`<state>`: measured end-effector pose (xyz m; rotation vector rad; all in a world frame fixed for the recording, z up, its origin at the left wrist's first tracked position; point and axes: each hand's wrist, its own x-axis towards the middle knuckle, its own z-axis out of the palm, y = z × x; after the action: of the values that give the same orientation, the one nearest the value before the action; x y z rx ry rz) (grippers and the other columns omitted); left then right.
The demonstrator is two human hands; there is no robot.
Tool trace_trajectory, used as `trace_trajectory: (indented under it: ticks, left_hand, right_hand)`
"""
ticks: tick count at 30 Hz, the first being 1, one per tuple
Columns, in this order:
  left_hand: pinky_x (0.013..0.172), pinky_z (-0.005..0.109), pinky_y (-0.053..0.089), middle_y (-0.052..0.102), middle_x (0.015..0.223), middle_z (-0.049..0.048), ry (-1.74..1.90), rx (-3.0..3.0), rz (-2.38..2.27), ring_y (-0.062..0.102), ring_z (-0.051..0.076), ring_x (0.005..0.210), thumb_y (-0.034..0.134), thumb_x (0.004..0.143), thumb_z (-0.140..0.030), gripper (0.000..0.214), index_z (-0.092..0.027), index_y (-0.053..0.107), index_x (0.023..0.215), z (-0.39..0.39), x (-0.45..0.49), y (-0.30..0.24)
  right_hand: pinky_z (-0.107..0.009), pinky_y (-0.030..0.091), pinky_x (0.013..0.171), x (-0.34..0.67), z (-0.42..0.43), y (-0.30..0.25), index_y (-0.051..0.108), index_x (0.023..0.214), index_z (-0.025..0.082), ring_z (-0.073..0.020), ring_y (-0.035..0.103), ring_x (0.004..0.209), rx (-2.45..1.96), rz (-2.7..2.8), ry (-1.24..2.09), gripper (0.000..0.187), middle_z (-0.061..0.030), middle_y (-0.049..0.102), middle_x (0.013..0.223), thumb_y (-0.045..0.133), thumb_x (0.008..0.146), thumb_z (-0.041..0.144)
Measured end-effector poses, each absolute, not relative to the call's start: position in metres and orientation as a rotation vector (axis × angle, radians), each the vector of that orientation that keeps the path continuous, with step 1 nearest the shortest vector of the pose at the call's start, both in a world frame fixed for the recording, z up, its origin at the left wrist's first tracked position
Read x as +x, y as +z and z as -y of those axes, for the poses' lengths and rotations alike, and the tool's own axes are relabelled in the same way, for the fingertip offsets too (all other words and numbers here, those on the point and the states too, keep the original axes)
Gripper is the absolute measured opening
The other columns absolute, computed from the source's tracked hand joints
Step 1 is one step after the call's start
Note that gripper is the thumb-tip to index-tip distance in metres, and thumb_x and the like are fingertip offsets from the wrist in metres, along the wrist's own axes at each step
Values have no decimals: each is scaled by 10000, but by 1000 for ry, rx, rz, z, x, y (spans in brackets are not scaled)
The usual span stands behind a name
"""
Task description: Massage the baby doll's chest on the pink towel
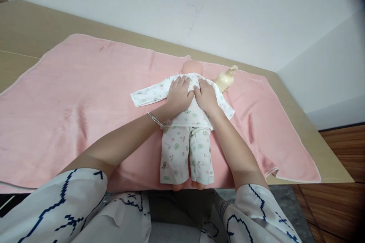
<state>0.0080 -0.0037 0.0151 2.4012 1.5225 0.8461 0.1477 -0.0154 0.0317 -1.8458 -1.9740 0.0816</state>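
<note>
A baby doll (pixel 192 67) lies on the pink blanket, its bald head toward the wall and its feet at the near table edge; no face shows. It wears a white printed long-sleeved top (pixel 196 115) and matching trousers (pixel 174 155). My left hand (pixel 180 95) rests flat on the left of the doll's upper body, fingers spread. On the right side my right hand (pixel 205 97) lies flat in the same way, the two thumbs nearly meeting in the middle. A cream pump bottle (pixel 226 79) is beside the doll's right-hand shoulder.
The pink blanket (pixel 108 72) covers much of the tan table (pixel 302 121) and has some folds at the right. A white wall (pixel 128 3) rises behind the table. Wooden panelling (pixel 342 197) stands at the lower right.
</note>
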Motion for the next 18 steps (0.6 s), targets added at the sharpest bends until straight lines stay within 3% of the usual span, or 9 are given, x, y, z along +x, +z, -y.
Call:
trace_trajectory:
  ticks: [10, 15, 18]
  left_hand:
    - [1269, 511, 229, 437, 1586, 187, 847, 2413, -1508, 350, 332, 1504, 379, 965, -263, 575, -37, 439, 1491, 1, 6, 15]
    - [1256, 448, 272, 483, 1556, 181, 780, 2426, -1433, 412, 300, 1469, 365, 980, -298, 567, -32, 473, 1468, -17, -3, 17]
    - [1254, 440, 277, 486, 1556, 174, 769, 2438, -1459, 415, 287, 1469, 355, 991, -300, 555, -45, 477, 1470, -18, -3, 19]
  right_hand:
    - [-543, 247, 1247, 150, 20, 44, 397, 1517, 40, -336, 350, 1515, -1860, 2137, 91, 595, -210, 406, 1602, 277, 1044, 379]
    - [-525, 341, 1193, 130, 37, 48, 489, 1425, -21, -366, 460, 1438, -1964, 2072, -58, 558, -283, 527, 1484, 303, 1031, 328]
    - [-513, 372, 1173, 126, 40, 46, 527, 1395, -1, -362, 476, 1427, -1972, 2040, -82, 545, -272, 553, 1464, 308, 1027, 336]
